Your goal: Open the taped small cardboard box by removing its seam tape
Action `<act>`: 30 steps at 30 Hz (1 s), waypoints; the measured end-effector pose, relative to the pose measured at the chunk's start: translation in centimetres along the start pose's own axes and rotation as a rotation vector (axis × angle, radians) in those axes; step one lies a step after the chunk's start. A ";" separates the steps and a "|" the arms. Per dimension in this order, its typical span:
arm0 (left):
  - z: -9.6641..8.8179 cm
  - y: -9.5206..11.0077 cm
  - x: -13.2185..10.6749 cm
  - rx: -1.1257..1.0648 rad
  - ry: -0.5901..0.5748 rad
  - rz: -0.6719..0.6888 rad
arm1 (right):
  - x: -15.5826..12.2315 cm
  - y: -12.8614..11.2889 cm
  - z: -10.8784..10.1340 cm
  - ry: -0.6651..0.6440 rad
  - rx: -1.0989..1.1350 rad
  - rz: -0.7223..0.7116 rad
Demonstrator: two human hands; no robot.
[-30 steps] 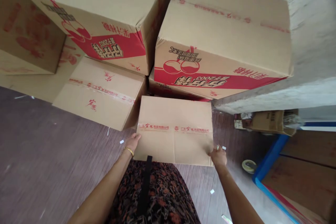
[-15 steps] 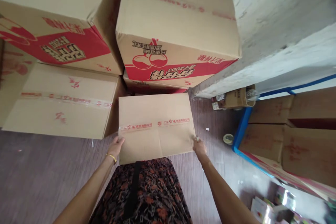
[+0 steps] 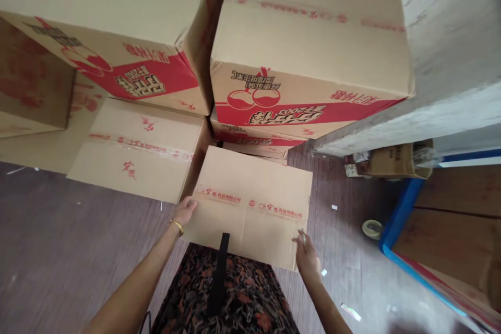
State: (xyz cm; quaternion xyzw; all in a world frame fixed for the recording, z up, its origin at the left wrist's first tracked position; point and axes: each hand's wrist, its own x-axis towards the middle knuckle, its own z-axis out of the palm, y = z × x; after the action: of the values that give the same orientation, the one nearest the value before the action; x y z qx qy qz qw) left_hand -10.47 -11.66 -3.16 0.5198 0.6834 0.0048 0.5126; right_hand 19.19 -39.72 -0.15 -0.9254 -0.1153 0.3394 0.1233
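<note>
A taped cardboard box (image 3: 250, 229), printed with red lettering, sits tilted against the front of my dark floral clothing. My left hand (image 3: 185, 212) grips its left edge, thumb on top and the other fingers hidden underneath. At the right edge, my right hand (image 3: 307, 253) has its fingers loosely apart over the near right corner; a small pale spot shows by the fingers, too small to name. Directly left of this box stands a similar closed carton (image 3: 136, 154). Behind it rise two larger red-printed cartons, the left one (image 3: 129, 57) and the right one (image 3: 309, 52).
A rough pale wall (image 3: 442, 62) borders the right carton. On the right are a small open box (image 3: 391, 160), a tape roll (image 3: 372, 229) and a blue-framed rack (image 3: 399, 214) holding cartons. Paper scraps (image 3: 350, 312) lie on the wood-patterned floor (image 3: 70, 250).
The box has turned clockwise, its right side coming nearer to me. My right hand has loosened from the edge, while my left still holds. The view has shifted left.
</note>
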 end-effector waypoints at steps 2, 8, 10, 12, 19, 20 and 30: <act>0.4 0.2 -0.1 0.009 0.049 0.013 | 0.4 -5.1 0.7 -0.103 0.007 -0.216; 1.4 0.1 -0.4 -0.008 0.116 0.022 | -1.3 -20.3 5.9 -0.521 -0.370 -0.712; 1.6 -0.1 -0.3 -0.022 0.118 0.026 | -2.1 -23.3 7.3 -0.594 -0.486 -0.714; 1.7 -0.2 -0.2 -0.031 0.121 0.033 | -2.6 -25.3 8.3 -0.604 -0.575 -0.707; 2.1 -0.7 0.0 -0.052 0.107 0.019 | -2.3 -27.8 11.9 -0.513 -0.887 -0.855; 2.2 -0.8 0.0 -0.056 0.102 0.015 | -2.2 -27.9 12.4 -0.515 -0.896 -0.868; 2.3 -0.9 0.0 -0.075 0.065 0.010 | -2.8 -29.3 13.4 -0.536 -1.003 -0.943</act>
State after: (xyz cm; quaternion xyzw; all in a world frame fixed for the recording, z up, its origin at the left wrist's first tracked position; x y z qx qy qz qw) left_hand -9.42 -13.31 -4.71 0.5031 0.6967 0.0497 0.5090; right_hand 4.54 -10.90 0.56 -0.6079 -0.6684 0.3713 -0.2141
